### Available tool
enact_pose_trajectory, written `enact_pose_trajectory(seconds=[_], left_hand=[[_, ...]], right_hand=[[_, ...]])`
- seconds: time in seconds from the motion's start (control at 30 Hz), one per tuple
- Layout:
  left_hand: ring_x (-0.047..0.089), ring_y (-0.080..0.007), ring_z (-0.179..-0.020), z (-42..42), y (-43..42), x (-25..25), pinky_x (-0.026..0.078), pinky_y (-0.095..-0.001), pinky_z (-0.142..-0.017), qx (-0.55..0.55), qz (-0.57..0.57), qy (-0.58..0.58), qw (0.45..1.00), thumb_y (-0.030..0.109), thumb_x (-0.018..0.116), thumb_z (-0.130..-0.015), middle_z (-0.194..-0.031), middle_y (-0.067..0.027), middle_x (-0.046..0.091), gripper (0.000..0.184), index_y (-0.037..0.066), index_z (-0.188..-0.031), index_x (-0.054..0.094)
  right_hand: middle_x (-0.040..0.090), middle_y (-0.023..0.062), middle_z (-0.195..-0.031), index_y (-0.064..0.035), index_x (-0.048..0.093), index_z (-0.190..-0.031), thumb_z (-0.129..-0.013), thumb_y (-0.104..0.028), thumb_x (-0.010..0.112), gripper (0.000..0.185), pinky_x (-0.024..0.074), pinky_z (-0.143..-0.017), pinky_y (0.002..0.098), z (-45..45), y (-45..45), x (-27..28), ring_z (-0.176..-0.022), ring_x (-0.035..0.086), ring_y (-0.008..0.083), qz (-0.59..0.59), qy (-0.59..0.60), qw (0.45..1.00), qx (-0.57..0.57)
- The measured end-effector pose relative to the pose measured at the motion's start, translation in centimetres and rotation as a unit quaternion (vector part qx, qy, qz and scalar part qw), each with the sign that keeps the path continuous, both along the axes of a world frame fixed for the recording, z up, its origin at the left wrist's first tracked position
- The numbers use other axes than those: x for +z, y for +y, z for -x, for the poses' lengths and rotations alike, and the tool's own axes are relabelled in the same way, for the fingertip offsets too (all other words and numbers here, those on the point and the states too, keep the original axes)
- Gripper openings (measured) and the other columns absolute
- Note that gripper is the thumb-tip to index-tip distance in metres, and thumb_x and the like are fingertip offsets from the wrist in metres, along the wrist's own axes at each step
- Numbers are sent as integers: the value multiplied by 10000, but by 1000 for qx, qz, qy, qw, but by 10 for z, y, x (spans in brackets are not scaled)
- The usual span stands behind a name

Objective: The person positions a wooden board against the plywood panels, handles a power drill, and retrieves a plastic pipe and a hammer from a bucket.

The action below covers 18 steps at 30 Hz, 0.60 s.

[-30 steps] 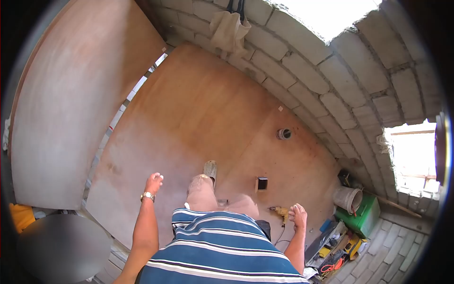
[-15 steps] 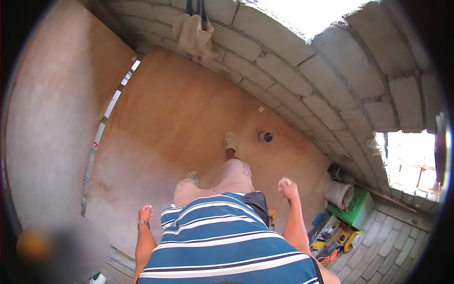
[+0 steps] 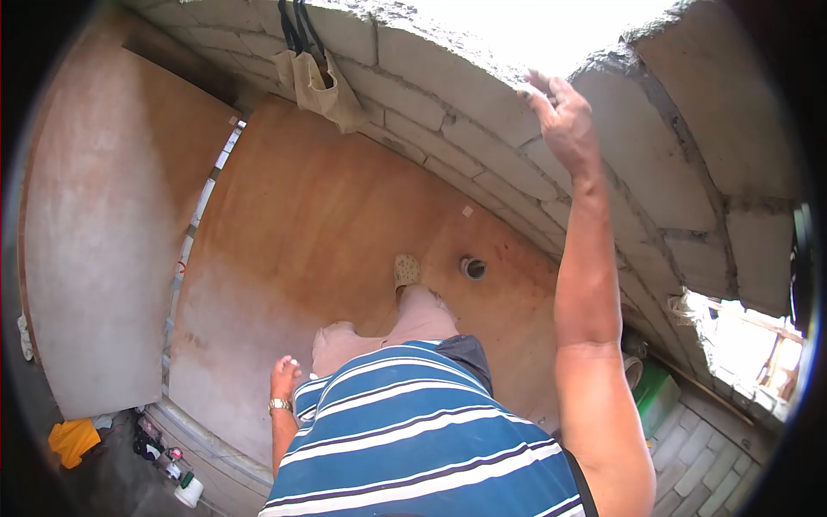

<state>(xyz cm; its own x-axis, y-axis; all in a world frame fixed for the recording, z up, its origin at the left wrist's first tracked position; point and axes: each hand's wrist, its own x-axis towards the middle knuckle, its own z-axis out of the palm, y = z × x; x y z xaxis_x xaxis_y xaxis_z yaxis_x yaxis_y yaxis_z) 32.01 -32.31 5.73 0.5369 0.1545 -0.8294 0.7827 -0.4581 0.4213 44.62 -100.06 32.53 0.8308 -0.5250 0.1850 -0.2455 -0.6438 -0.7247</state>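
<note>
My right hand (image 3: pixel 564 121) is raised at the end of a stretched arm, in front of the broken edge (image 3: pixel 594 65) of a bright opening in the block wall (image 3: pixel 491 129). Its fingers are bent and apart, with nothing visible in them; whether they touch the edge I cannot tell. My left hand (image 3: pixel 284 376), with a metal wristwatch (image 3: pixel 280 404), hangs beside my striped shirt (image 3: pixel 405 422). Its fingers are loosely curled and a little apart, and a pale spot shows at the fingertips.
Underfoot lies a brown board (image 3: pixel 284 198), with another board (image 3: pixel 95 258) across a gap to the left. A small tub (image 3: pixel 472 267) stands ahead of my shoe (image 3: pixel 406 270). A cloth bag (image 3: pixel 323 90) hangs on the wall. A green box (image 3: pixel 656 396) sits at right, partly behind my arm.
My right hand has risen from beside my body to the wall opening. My left hand has shifted slightly right and up. The view has turned, showing a yellow cloth and clutter at lower left.
</note>
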Motion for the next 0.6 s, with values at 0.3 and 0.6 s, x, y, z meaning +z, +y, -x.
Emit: enact_pose_trajectory(seconds=[0.3, 0.6], left_hand=[[632, -150, -781, -21, -29, 36, 485, -266, -661, 9, -65, -21, 998, 244, 646, -847, -1051, -95, 659, 460, 22, -1236, 541], [650, -293, -898, 85, 35, -29, 491, -373, -799, -63, -89, -18, 994, 327, 635, -819, -957, -195, 679, 384, 11, -1038, 655]], right_hand=[[690, 163, -995, 19, 612, -1164, -882, -211, 592, 364, 489, -845, 316, -32, -8, -8, -955, 651, 208, -1, -10, 997, 76], [662, 91, -1053, 28, 561, -1219, -894, -101, 618, 354, 473, -892, 273, -42, 40, -83, -979, 607, 149, -124, 118, 975, 144]])
